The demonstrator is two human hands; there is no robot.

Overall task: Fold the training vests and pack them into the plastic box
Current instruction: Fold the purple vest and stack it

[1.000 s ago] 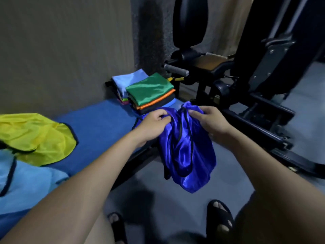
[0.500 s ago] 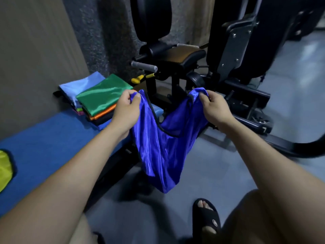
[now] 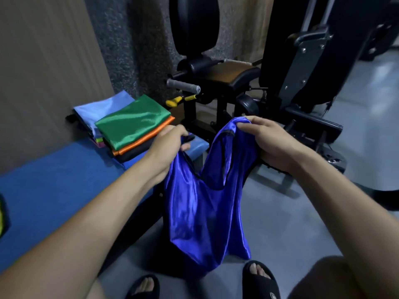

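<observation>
Above the grey floor (image 3: 302, 223), between the two forearms, a shiny blue vest (image 3: 203, 212) is held up by its shoulder straps; its body hangs down loosely, with the lower edge seen just above a pair of black sandals (image 3: 259, 279). One strap is pinched in the curled fingers of the left hand (image 3: 170, 143); the other strap is gripped by the right hand (image 3: 265, 139), whose fingers are bent over the top of the fabric. A dark trim is seen along the neckline, which sags in a deep curve between the two hands.

To the left, a blue padded bench (image 3: 54, 190) is seen running beside a beige wall (image 3: 43, 72); at its far end a stack of folded vests (image 3: 129, 128) is laid, with a green one on top, an orange one and a dark one beneath it, and a light blue one set behind, touching the pile. A scrap of yellow cloth (image 3: 2, 216) is cut off by the left edge of the view. Behind the hands a black exercise machine (image 3: 237, 78) is stood, with a padded seat, a grey handle and a yellow knob. No plastic box can be made out.
</observation>
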